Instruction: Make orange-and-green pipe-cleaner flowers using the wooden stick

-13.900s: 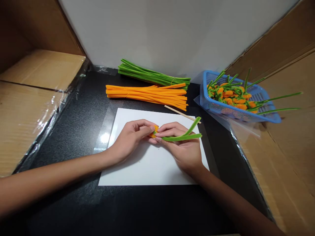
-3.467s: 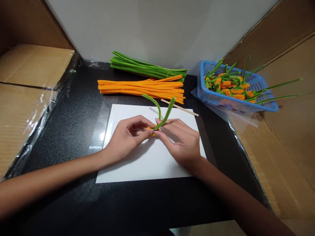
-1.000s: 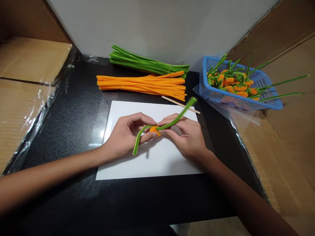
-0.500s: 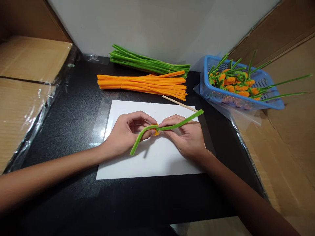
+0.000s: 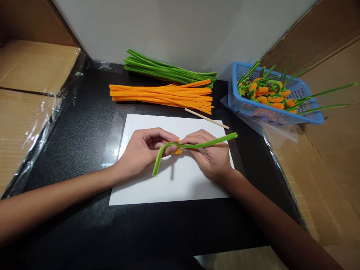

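Observation:
Over a white sheet of paper (image 5: 135,191), a green pipe cleaner (image 5: 208,143) crosses a small coiled orange pipe cleaner piece (image 5: 177,151). My left hand (image 5: 146,148) is closed, its thumb and fingers pinching the orange piece and the green stem near its middle. From the other side, my right hand (image 5: 212,153) pinches at the same crossing with thumb and forefinger. One green end bends down past the left thumb; the longer end points right over my right hand. Fingers hide most of the orange piece.
Bundles of orange pipe cleaners (image 5: 160,93) and green pipe cleaners (image 5: 165,69) lie behind the paper. A thin wooden stick (image 5: 206,118) rests at its back edge. At right stands a blue basket (image 5: 277,115) holding orange-and-green pieces. Cardboard (image 5: 25,127) flanks the black table (image 5: 135,232).
The green pipe cleaner has turned slightly: its right end has dropped and shifted right, its left end hangs more steeply. Both hands keep their pinch at the crossing.

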